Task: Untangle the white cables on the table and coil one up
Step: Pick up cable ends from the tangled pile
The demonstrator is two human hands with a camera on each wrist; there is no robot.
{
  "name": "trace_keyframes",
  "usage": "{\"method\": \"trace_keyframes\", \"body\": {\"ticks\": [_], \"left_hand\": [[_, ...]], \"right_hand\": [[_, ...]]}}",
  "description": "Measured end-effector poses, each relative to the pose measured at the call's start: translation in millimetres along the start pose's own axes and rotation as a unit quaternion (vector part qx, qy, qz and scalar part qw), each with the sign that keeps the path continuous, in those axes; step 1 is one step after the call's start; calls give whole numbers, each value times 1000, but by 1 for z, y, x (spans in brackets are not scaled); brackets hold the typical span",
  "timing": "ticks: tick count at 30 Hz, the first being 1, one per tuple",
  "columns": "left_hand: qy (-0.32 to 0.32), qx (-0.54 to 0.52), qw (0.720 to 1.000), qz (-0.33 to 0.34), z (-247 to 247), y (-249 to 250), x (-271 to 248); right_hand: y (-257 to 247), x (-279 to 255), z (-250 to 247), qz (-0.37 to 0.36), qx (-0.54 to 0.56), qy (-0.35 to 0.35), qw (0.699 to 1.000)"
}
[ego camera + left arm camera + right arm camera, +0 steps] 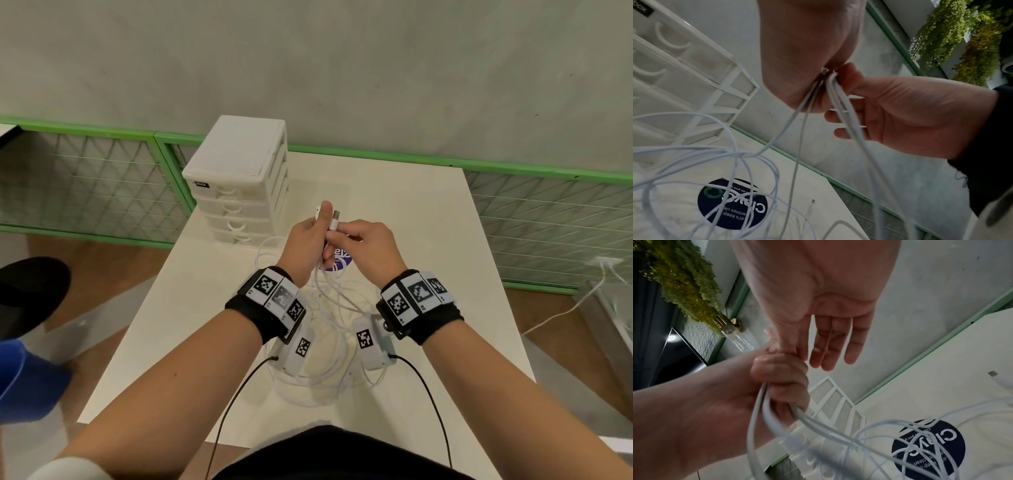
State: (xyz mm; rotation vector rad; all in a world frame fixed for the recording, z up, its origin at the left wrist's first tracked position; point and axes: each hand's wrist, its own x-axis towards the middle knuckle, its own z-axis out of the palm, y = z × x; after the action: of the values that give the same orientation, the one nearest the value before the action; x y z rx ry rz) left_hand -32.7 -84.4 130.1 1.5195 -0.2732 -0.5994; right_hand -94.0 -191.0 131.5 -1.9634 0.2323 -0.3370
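Several white cables lie tangled in loops on the white table, under and between my wrists. Raised above the table, my left hand grips a bundle of cable strands in its fist, thumb pointing up. My right hand meets it from the right and pinches one cable just below its metal USB plug, with the other fingers held straighter. The strands hang from both hands down into the tangle. A loose connector end lies on the table.
A white drawer unit stands at the table's back left, close to my left hand. A dark round sticker lies under the cables. Green-framed mesh panels run behind the table. A black shoe is on the floor at left.
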Motion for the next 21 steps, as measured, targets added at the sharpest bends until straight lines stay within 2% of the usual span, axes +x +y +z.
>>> {"method": "trace_keyframes", "body": {"ticks": [6,10,12,14,16,21], "left_hand": [[-54,27,998,-30,5,-2,-2],[-51,25,998,-35,3,1,-3],[-43,15,998,-32,1,3,-2],[-43,-15,999,-24,1,7,0],[-52,-84,995,-29,3,13,1],[-73,-211,975,-21,3,29,-2]], "right_hand": [[-1,2,-8,43,-34,53,997],[-2,1,-5,44,-53,83,994],[3,1,-1,54,-22,50,997],[5,-2,5,62,40,-51,996],[10,-7,11,30,89,-120,988],[6,-9,12,0,140,-117,983]]}}
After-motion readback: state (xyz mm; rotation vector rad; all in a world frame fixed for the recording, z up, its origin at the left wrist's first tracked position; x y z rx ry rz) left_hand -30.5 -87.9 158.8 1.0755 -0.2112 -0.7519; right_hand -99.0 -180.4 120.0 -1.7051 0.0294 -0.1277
